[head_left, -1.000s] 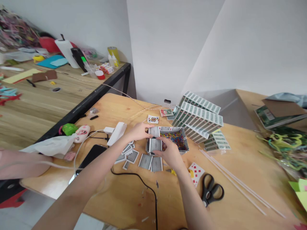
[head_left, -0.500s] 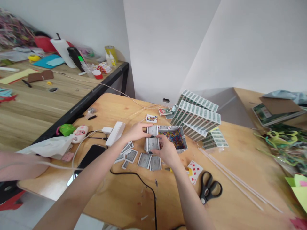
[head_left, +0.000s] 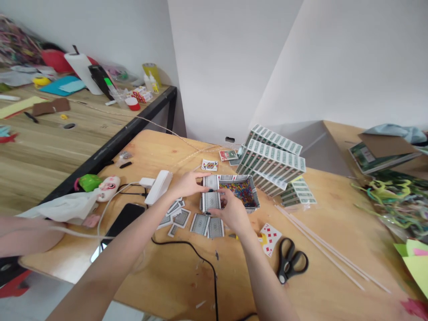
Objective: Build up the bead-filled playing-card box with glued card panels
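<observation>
Grey patterned cards (head_left: 211,203) held steady at the box's left end

Little has changed over the last second. The whole view has drifted slightly, most likely from a small turn of the head, while both hands keep their places on the cards. That suggests a spell of holding or fine adjustment rather than a fresh placement.

The cards lie across the left end of the open box (head_left: 256,197), whose visible floor is covered in small multicoloured bits (head_left: 241,191). The left hand (head_left: 189,183) grasps their far part between thumb and fingers. The right hand (head_left: 233,215) grasps the near part, its thumb by the near end and a finger at the side facing the opening. How hard either presses, I cannot tell.

Two loose cards (head_left: 216,228) lie just in front of the box, apart from both hands. Black-handled scissors (head_left: 290,262) rest to the right, beside a seven of diamonds (head_left: 270,239).
</observation>
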Tool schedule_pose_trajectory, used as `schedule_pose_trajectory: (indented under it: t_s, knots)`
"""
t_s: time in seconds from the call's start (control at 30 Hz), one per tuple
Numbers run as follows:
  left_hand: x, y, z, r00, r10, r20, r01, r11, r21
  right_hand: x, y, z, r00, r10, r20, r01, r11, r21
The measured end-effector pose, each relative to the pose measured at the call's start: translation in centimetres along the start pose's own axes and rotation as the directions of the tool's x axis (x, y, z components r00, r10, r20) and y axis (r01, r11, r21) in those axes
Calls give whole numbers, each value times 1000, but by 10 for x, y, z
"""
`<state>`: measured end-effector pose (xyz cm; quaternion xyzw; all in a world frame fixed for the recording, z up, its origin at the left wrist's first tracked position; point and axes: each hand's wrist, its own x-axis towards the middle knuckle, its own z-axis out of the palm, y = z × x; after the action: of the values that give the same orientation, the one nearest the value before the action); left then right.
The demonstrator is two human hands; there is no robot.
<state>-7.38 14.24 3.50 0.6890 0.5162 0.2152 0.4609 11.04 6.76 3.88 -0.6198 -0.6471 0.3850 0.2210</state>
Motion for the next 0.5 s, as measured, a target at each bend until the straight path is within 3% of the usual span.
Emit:
schedule_pose_trajectory:
  t_s: [0.5]
  knots:
    - [4, -9, 3, 1000, -5, -3, 5, 998, -63, 6, 8, 1, 999, 33, -43, -31, 998, 46]
